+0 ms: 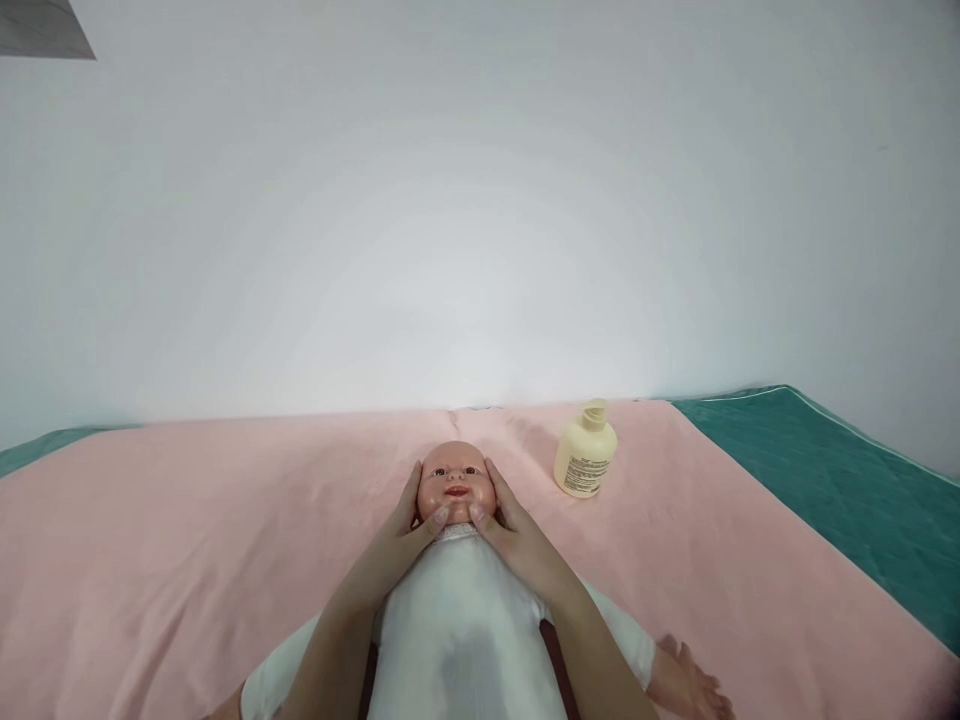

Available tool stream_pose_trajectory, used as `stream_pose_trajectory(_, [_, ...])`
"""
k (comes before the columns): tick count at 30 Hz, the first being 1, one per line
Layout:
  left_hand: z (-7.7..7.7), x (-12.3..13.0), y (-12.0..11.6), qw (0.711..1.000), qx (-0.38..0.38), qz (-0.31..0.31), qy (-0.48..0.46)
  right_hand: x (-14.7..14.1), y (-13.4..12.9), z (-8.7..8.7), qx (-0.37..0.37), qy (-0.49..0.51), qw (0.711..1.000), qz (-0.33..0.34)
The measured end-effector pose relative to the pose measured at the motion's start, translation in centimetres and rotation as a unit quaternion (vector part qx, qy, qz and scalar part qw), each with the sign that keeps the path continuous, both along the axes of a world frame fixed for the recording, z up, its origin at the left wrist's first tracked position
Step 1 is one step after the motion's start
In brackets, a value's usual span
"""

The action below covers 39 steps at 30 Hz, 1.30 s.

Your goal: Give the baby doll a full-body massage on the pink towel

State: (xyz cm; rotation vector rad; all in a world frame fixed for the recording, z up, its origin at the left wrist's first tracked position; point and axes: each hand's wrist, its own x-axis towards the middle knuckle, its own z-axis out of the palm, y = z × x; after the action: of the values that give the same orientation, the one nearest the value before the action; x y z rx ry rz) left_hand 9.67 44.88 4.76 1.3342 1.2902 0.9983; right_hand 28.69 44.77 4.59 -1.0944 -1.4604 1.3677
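Note:
A baby doll in a white garment lies on its back on a pink cloth, its bald head toward the wall. My left hand cups the left side of the doll's head, with the thumb on the chin. On the right side of the head rests my right hand, its thumb also by the chin and its fingers along the cheek. The fingertips behind the head are partly hidden. Both forearms lie over the doll's arms and beside its body.
A pale yellow pump bottle stands on the pink cloth to the right of the head. Green padding shows beyond the cloth at the right. A white wall rises behind.

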Motion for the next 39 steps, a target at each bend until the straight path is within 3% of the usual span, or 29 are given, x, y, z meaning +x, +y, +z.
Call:
stream_pose_trajectory(10, [-1.1,0.8,0.6,1.0,0.019,0.004,-0.008,-0.5,0.0,-0.7,0.04,-0.04,0.998,-0.012])
stream_pose_trajectory(20, [0.6,0.4,-0.2,1.0,0.008,-0.012,-0.013,-0.2,0.1,-0.5,0.028,-0.037,0.999,-0.01])
stream_pose_trajectory(27, [0.8,0.0,-0.1,0.997,-0.03,-0.015,-0.072,0.1,0.3,-0.3,0.013,-0.006,1.0,0.0])
stream_pose_trajectory(34, [1.4,-0.1,-0.3,0.999,-0.027,-0.022,-0.035,0.1,0.4,-0.2,-0.003,0.012,1.0,0.0])
stream_pose_trajectory(39, [0.8,0.3,-0.3,0.999,-0.014,-0.013,-0.035,0.0,-0.1,0.2,0.003,-0.008,1.0,0.001])
